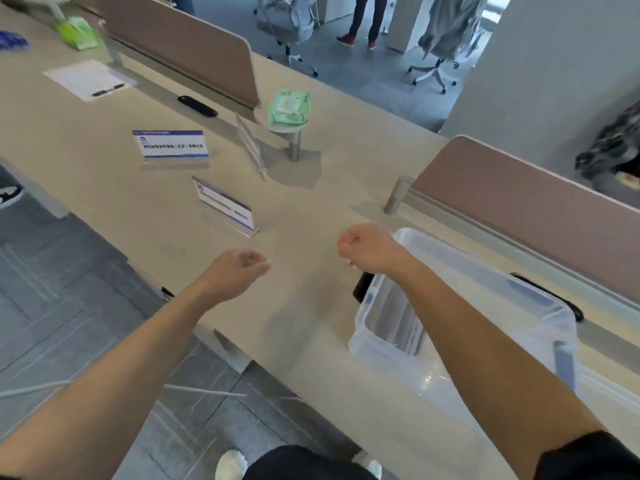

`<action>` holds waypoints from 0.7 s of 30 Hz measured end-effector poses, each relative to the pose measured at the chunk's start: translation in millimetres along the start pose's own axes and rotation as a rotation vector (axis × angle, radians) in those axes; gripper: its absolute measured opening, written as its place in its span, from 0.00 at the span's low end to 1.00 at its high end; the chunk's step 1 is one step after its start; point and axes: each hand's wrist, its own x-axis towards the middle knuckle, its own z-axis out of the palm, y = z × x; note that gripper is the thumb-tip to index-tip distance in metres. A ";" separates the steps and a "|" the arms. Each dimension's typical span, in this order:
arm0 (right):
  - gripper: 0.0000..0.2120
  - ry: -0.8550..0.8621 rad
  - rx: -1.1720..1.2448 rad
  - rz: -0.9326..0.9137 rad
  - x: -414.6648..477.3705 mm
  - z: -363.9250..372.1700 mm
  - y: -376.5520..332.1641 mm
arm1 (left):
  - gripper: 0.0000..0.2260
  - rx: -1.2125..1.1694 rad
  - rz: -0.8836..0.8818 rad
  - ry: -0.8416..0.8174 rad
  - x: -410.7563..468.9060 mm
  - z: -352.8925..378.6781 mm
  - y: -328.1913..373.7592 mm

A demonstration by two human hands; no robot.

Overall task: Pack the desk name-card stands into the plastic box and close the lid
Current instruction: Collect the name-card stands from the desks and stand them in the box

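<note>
Three clear name-card stands are on the beige desk [114, 188]. One stand [171, 146] faces me at the left, a second [225, 206] is angled nearer my hands, and a third [251, 147] stands edge-on near a metal post. The clear plastic box [485, 317] sits open at the right with something upright inside; its black latches show. My left hand [239, 270] hovers over the desk, fingers curled, empty. My right hand [367, 251] is a loose fist above the box's near-left corner, holding nothing I can see.
A green wipes pack [290, 107] rests on a round stand. Brown partition screens [194, 46] line the desk's far side. A paper sheet with a pen [88, 79] and a black object [196, 106] lie farther back. Office chairs and a person's legs are beyond.
</note>
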 end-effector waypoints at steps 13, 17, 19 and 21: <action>0.09 0.114 -0.238 -0.217 90.1 97.9 -144.1 | 0.14 0.202 -0.082 0.261 -1.5 -168.4 -90.3; 0.12 0.107 -0.325 -0.220 137.7 98.4 -150.8 | 0.18 0.265 -0.077 0.293 38.3 -178.4 -79.8; 0.14 0.099 -0.344 -0.221 164.1 99.8 -150.9 | 0.21 0.347 -0.051 0.306 66.0 -182.5 -75.1; 0.15 0.073 -0.372 -0.213 187.4 105.3 -148.6 | 0.23 0.431 -0.028 0.287 97.6 -183.7 -70.0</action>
